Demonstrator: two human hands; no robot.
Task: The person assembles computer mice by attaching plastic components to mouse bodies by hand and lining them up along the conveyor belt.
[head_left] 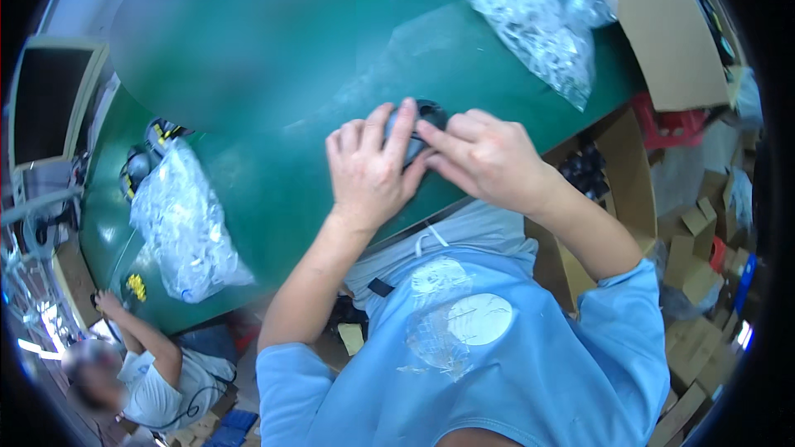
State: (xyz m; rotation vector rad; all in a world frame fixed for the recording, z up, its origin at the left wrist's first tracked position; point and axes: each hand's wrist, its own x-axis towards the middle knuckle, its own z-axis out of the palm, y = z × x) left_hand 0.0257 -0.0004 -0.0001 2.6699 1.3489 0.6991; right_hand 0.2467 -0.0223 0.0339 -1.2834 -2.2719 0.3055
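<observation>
Both my hands are closed over a small round black part (426,116) that rests on the green table (315,108) near its front edge. My left hand (373,170) covers the part's left side with the fingers laid across it. My right hand (489,157) presses against its right side, fingertips pointing left. Most of the part is hidden under the fingers.
A clear plastic bag (542,16) of small pieces lies at the table's far right, another clear bag (186,228) at the left beside black-and-yellow parts (153,145). An open cardboard box (617,174) with dark parts stands right of me. Another person (153,372) sits lower left.
</observation>
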